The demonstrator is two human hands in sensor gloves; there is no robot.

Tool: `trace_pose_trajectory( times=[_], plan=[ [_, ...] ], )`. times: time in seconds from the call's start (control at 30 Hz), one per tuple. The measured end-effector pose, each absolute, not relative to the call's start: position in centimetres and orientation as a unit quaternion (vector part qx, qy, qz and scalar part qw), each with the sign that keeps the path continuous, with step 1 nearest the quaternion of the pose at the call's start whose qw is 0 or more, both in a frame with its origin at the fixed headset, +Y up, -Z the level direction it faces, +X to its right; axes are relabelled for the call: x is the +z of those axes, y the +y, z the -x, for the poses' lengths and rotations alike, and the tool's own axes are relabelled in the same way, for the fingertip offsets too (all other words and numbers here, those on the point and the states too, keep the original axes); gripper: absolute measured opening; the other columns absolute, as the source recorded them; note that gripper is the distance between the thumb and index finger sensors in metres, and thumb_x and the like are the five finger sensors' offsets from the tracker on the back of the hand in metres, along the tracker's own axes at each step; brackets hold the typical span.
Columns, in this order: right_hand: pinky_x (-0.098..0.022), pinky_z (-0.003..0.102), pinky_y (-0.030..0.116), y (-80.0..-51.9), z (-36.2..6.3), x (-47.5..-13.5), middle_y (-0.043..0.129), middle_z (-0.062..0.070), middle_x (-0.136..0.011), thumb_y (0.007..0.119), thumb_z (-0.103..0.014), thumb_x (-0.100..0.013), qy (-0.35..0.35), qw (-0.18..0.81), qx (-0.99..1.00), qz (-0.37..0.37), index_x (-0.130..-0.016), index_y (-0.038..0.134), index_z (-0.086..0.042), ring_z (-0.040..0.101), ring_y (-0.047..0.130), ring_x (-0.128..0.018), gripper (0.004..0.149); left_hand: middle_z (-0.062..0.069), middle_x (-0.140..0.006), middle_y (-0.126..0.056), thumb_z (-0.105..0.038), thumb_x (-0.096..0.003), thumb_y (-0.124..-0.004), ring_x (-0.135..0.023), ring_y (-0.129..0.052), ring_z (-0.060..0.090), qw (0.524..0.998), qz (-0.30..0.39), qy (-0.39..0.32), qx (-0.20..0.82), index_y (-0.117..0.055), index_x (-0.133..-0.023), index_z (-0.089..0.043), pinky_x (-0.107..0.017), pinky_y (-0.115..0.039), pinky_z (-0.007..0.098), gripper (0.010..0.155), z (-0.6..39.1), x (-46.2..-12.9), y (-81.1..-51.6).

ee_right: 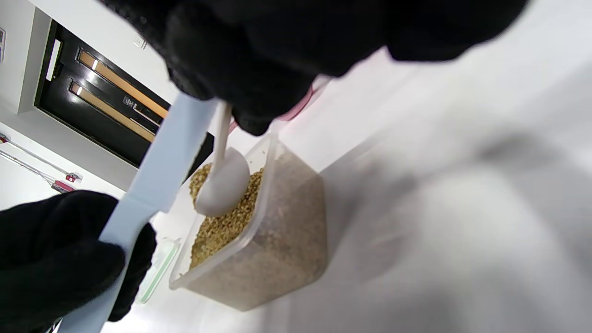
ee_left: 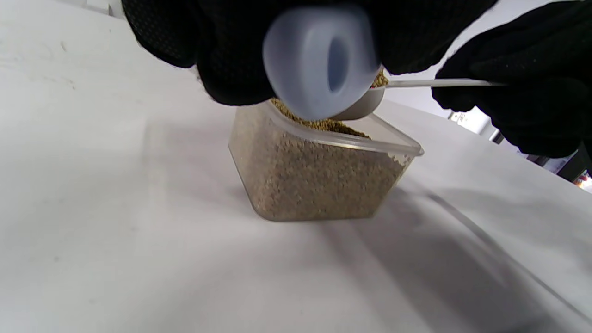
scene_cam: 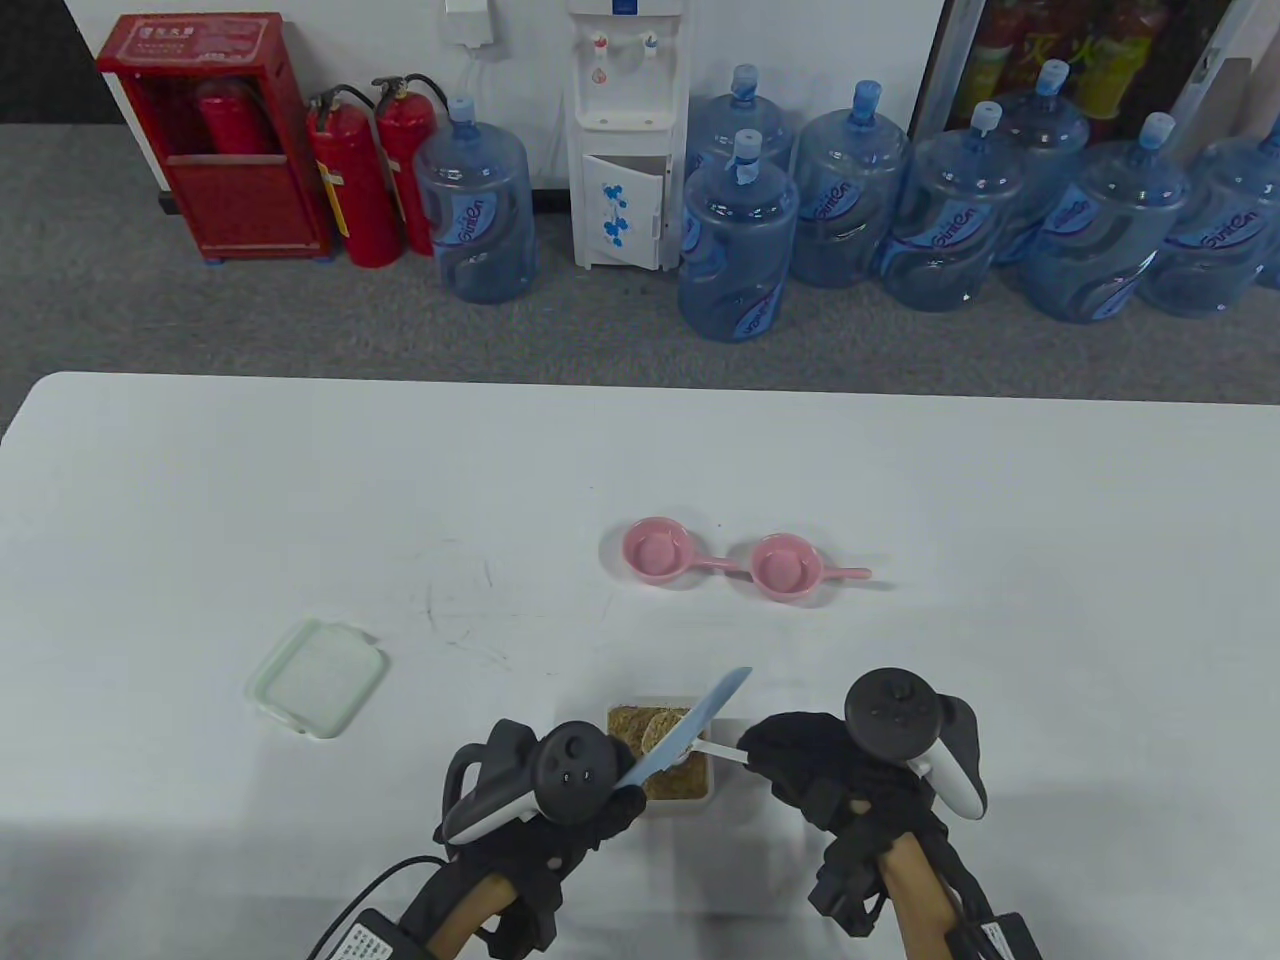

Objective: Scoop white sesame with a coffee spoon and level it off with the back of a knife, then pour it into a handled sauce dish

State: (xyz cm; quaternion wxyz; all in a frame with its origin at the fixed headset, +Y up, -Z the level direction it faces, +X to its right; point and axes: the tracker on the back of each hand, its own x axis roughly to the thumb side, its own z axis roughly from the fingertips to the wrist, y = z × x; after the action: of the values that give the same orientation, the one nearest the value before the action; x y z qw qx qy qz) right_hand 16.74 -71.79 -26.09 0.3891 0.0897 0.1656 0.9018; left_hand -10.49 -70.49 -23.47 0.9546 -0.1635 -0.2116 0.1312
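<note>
The coffee spoon is held by its thin handle in a pinch of the right hand, bowl kept directly over the open sesame container so that anything scraped off falls back in. The knife is gripped at its handle by the left hand, fingers curled round it, blade laid across the spoon bowl at a slant, presumably for the levelling pass (which edge faces down cannot be told). Sesame is seen heaped at the spoon rim in the left wrist view, so levelling is judged not yet finished. The container is placed near the table's front edge, between both hands. Two pink handled sauce dishes are set further back, well apart from the container, both apparently empty; pouring is still to come. The container lid is parked off to the left.
</note>
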Motion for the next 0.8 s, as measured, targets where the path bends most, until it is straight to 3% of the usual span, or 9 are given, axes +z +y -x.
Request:
trace_pose_trajectory(
  times=[0.8],
  plan=[
    [-0.022, 0.035, 0.086, -71.6, -17.3, -26.1, 0.098, 0.004, -0.042, 0.075, -0.032, -0.058, 0.165, 0.402, 0.895, -0.099, -0.089, 0.090, -0.010, 0.006, 0.090, -0.016, 0.040, 0.003, -0.072, -0.089, -0.047, -0.0549, -0.076, -0.055, -0.095, 0.019, 0.957, 0.198, -0.176, 0.117, -0.078, -0.090, -0.020, -0.073, -0.067, 0.055, 0.044, 12.2, -24.5, -71.1]
  ],
)
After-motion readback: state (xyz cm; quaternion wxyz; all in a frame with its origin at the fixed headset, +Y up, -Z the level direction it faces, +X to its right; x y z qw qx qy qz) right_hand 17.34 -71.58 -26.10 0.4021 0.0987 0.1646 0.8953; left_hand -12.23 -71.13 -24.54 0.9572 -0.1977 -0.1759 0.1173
